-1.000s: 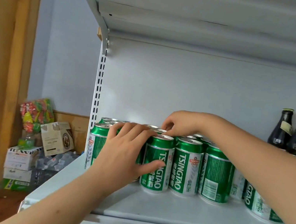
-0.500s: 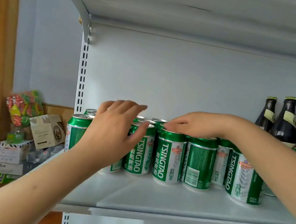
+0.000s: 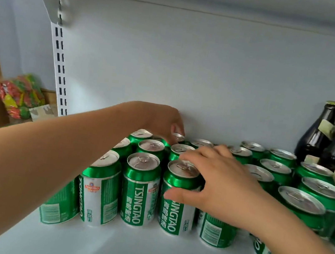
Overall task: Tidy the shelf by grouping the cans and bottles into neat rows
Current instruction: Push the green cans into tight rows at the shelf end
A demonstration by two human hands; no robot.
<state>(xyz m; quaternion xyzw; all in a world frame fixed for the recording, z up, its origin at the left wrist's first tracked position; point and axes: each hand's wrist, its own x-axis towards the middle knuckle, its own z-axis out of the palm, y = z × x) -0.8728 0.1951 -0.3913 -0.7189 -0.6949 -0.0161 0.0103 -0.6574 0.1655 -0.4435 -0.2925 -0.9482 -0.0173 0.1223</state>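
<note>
White shelf [image 3: 142, 252]: green Tsingtao cans [image 3: 139, 190]; right hand [image 3: 218, 185] fingers clasp 1, left hand [image 3: 158, 121] fingers hidden.

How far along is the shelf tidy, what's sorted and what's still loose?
Mostly grouped: the green cans on the left stand upright in rows running to the back, and the dark bottles are gathered at the rear right. In hand: the right hand grips a front-row can, while the left hand reaches to a can at the back wall. Left: the cans on the right look less evenly lined up.
</note>
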